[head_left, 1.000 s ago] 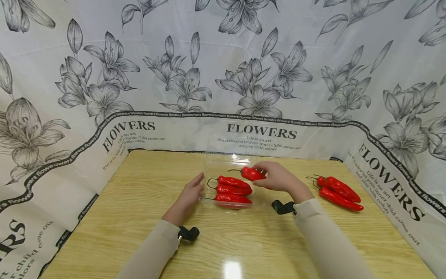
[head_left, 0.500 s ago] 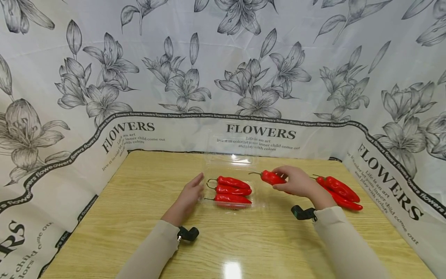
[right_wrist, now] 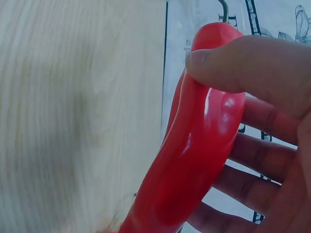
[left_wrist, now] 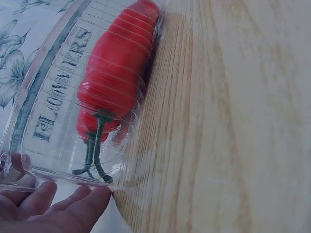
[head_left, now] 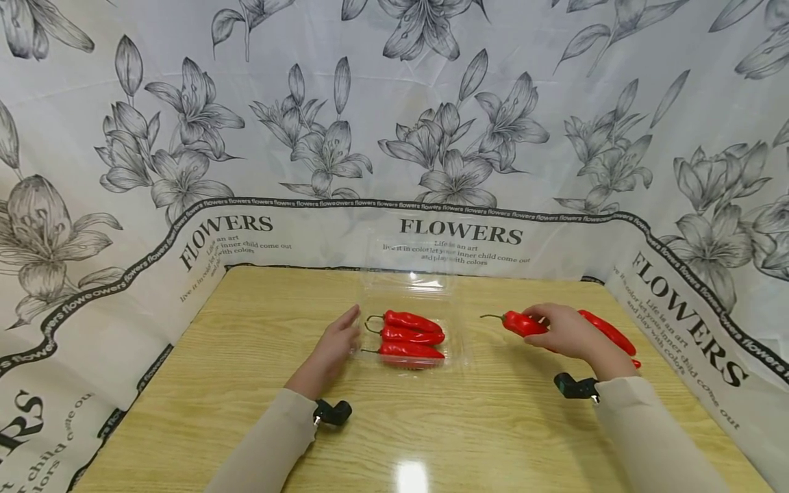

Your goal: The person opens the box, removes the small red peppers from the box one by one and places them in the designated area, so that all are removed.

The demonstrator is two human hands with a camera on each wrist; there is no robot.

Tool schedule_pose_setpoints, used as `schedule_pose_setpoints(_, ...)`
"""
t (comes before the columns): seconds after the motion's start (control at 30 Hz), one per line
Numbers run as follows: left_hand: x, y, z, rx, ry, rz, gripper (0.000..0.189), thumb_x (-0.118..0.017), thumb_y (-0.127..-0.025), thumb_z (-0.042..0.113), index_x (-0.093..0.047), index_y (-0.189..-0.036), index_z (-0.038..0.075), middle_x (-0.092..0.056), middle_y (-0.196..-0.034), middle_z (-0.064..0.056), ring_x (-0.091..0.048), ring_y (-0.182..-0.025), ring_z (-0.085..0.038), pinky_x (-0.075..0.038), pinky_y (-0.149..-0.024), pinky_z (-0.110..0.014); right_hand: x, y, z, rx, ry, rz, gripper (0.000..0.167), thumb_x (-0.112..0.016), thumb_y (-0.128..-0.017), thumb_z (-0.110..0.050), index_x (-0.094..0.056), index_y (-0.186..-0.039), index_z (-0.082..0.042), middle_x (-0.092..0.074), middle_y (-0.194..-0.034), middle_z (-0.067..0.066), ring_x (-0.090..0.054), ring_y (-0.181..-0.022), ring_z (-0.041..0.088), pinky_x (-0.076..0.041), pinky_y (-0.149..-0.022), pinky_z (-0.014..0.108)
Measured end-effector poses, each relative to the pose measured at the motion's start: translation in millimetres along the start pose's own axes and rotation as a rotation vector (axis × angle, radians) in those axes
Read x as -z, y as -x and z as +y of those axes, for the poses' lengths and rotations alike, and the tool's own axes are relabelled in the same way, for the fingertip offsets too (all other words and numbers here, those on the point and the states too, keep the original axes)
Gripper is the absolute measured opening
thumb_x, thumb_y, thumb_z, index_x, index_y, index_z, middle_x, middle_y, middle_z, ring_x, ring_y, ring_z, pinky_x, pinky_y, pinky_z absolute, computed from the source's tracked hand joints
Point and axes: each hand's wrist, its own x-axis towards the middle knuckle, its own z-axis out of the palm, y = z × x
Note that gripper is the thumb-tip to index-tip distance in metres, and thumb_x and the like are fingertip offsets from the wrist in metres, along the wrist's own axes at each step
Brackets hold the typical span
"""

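Thumb and fingers of my right hand (head_left: pixel 564 332) grip a red chili pepper (right_wrist: pixel 199 131) near its stem end, to the right of a clear plastic box (head_left: pixel 456 342). In the head view the pepper's green stem points left, and the hand hides its tapered end. Three more red chili peppers (head_left: pixel 411 335) lie side by side in the box, stems to the left. My left hand (head_left: pixel 340 339) is at the box's left end. Its fingers (left_wrist: pixel 85 206) look fairly straight, tips right at the plastic wall by the stems.
Further right, red peppers (head_left: pixel 610 332) lie on the wooden table (head_left: pixel 259 356), partly hidden behind my right hand. The box's clear lid (head_left: pixel 409 263) stands raised at the back. A flower-printed cloth (head_left: pixel 333 233) hangs along the table's back and sides.
My right hand has carried the gripped pepper rightward, away from over the box toward the peppers on the right. The left hand and the box have stayed in place.
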Motion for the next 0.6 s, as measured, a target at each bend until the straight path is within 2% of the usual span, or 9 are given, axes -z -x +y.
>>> schedule_pose_setpoints(0.2, 0.3, 0.1, -0.4, 0.000, -0.002, 0.001, 0.057, -0.038, -0.100, 0.006, -0.024, -0.155, 0.014, -0.021, -0.162, -0.009, -0.036, -0.131, -0.027, -0.041, -0.077, -0.029, -3, 13.4, 21, -0.033, 0.014, 0.016, 0.057, -0.077, -0.080, -0.030, -0.060, -0.126, -0.001, -0.066, -0.112, 0.020, -0.061, -0.093, 0.028, -0.052, -0.077, 0.043)
schedule_pose_setpoints(0.4, -0.3, -0.7, -0.7, 0.011, 0.007, 0.009, 0.057, -0.039, -0.100, 0.007, -0.025, -0.155, 0.015, -0.021, -0.162, -0.008, -0.035, -0.132, -0.026, -0.042, -0.084, -0.032, -2, 23.6, 41, -0.047, 0.053, 0.061, 0.056, -0.079, -0.077, -0.032, -0.061, -0.120, -0.002, -0.066, -0.109, 0.019, -0.061, -0.094, 0.032, -0.050, -0.079, 0.049)
schedule_pose_setpoints(0.6, -0.5, 1.4, 1.2, 0.012, 0.002, 0.015, 0.056, -0.038, -0.101, 0.007, -0.025, -0.155, 0.015, -0.022, -0.162, -0.008, -0.035, -0.134, -0.027, -0.043, -0.087, -0.033, -3, 31.5, 59, -0.050, 0.078, 0.087, 0.046, -0.078, -0.076, -0.023, -0.064, -0.112, 0.002, -0.068, -0.102, 0.019, -0.060, -0.090, 0.032, -0.047, -0.079, 0.051)
